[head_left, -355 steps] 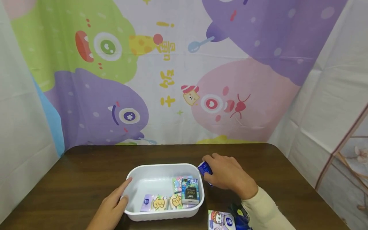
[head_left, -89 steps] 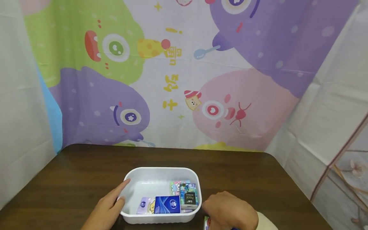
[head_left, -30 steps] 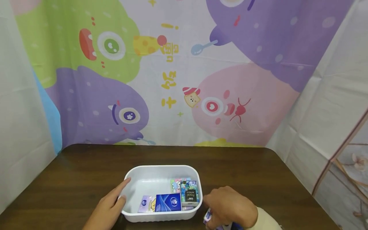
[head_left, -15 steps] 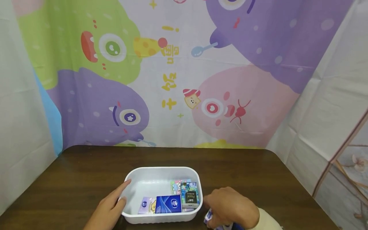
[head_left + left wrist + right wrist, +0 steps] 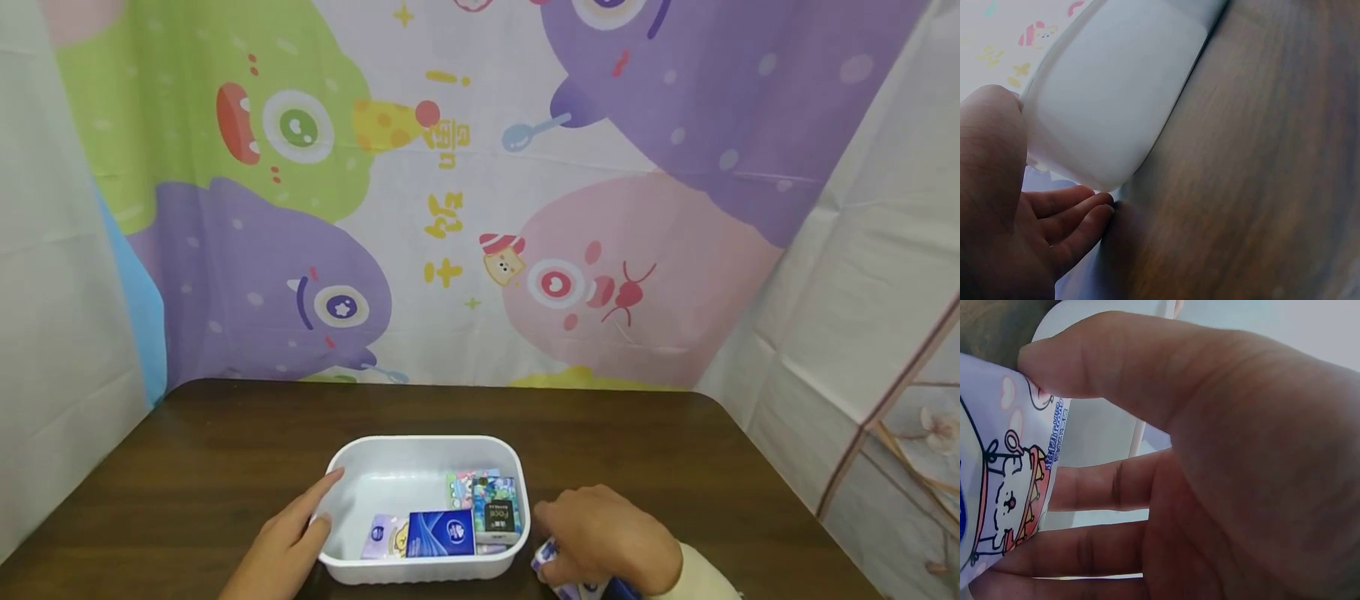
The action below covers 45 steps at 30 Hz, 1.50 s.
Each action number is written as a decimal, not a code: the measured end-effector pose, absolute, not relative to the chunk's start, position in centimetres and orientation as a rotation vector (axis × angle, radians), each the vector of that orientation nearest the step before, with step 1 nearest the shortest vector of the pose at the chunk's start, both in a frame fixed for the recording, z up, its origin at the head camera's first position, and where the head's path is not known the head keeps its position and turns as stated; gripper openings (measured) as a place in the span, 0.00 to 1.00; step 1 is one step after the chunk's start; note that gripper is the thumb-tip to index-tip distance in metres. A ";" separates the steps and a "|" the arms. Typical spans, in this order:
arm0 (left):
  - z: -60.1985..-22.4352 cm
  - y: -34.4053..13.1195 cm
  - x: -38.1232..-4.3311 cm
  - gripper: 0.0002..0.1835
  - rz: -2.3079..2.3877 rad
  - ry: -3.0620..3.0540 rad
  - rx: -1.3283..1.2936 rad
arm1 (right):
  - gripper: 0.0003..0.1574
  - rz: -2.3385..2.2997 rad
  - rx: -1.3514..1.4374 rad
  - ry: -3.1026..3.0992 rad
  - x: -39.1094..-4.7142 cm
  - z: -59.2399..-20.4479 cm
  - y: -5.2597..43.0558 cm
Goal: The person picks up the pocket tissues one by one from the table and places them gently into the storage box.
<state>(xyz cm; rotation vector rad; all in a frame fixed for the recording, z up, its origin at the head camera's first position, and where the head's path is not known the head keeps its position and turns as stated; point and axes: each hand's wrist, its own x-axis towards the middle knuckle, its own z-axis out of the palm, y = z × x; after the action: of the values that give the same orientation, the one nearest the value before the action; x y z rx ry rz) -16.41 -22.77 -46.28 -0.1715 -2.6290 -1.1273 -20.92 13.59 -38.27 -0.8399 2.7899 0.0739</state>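
My left hand (image 5: pixel 281 533) rests against the left end of a white plastic basin (image 5: pixel 420 571). In the left wrist view its fingers lie nearly straight on the outer wall, thumb by the rim. Right of the basin, my right hand (image 5: pixel 607 533) pinches a purple cartoon tissue pack (image 5: pixel 1016 487) between thumb and fingers, mostly hidden from the head view. Inside the basin, a blue tissue pack (image 5: pixel 442 533) partly covers a purple pack (image 5: pixel 382 537) with a yellow character. A blue-green "Face" pack (image 5: pixel 497 500) overlaps a pink-green one (image 5: pixel 460 490) at the right side.
Under my right hand, a dark blue item (image 5: pixel 622 590) shows partly at the bottom edge. The dark wooden table (image 5: pixel 225 450) ends at a cartoon-printed curtain (image 5: pixel 450 317). Pale fabric (image 5: pixel 825 333) hangs at the right side.
The blue tissue pack, earlier in my right hand beside the basin, now lies inside it. My right hand has moved nearer and grips the purple cartoon pack; my left hand stays at the basin.
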 end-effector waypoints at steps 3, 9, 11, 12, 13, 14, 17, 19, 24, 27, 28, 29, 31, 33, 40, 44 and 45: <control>-46.3 -22.8 -16.4 0.27 -1.123 -2.627 -0.176 | 0.21 0.090 -0.839 2.796 -20.9 -38.4 13.6; -46.3 -22.7 -16.3 0.27 -1.083 -2.605 -0.185 | 0.22 0.089 -0.856 2.794 -21.1 -38.2 13.7; -46.2 -22.7 -16.3 0.27 -1.078 -2.603 -0.184 | 0.23 0.082 -0.877 2.802 -21.2 -38.2 13.8; -46.2 -22.7 -16.3 0.27 -1.079 -2.604 -0.181 | 0.23 0.081 -0.887 2.806 -21.2 -38.2 13.8; -46.2 -22.7 -16.3 0.27 -1.079 -2.606 -0.177 | 0.23 0.078 -0.893 2.808 -21.2 -38.3 13.8; -46.2 -22.7 -16.3 0.27 -1.080 -2.608 -0.173 | 0.23 0.077 -0.896 2.810 -21.2 -38.3 13.8; -46.3 -22.7 -16.3 0.27 -1.085 -2.620 -0.168 | 0.24 0.076 -0.896 2.816 -21.3 -38.4 13.8; -46.3 -22.8 -16.3 0.27 -1.089 -2.628 -0.166 | 0.24 0.072 -0.889 2.812 -21.3 -38.4 13.8; -46.4 -22.8 -16.4 0.27 -1.083 -2.634 -0.165 | 0.23 0.049 -0.901 2.831 -21.4 -38.4 13.9; -46.4 -22.8 -16.4 0.27 -1.071 -2.631 -0.162 | 0.22 0.030 -0.929 2.857 -21.5 -38.4 14.0; -46.3 -22.7 -16.4 0.27 -1.071 -2.629 -0.160 | 0.22 0.024 -0.939 2.866 -21.5 -38.4 14.1; -46.3 -22.7 -16.5 0.27 -1.072 -2.630 -0.158 | 0.21 0.018 -0.945 2.872 -21.6 -38.4 14.1; -46.3 -22.7 -16.4 0.27 -1.076 -2.635 -0.151 | 0.21 0.018 -0.953 2.882 -21.6 -38.3 14.1; -46.3 -22.8 -16.4 0.27 -1.091 -2.641 -0.143 | 0.20 0.022 -0.965 2.895 -21.6 -38.3 14.1; -46.3 -22.7 -16.3 0.27 -1.127 -2.642 -0.136 | 0.17 0.030 -0.981 2.932 -21.7 -38.0 14.3; -46.2 -22.7 -16.4 0.27 -1.126 -2.639 -0.142 | 0.16 0.009 -0.976 2.941 -21.8 -37.8 14.5; -46.2 -22.7 -16.4 0.27 -1.122 -2.637 -0.144 | 0.16 -0.003 -0.972 2.940 -21.8 -37.8 14.5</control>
<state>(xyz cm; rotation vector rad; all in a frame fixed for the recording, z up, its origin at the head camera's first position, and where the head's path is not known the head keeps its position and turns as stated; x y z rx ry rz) -16.41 -22.69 -46.20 -0.1442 -2.6373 -1.1223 -21.85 14.53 -37.76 -0.9724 2.9402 -0.0028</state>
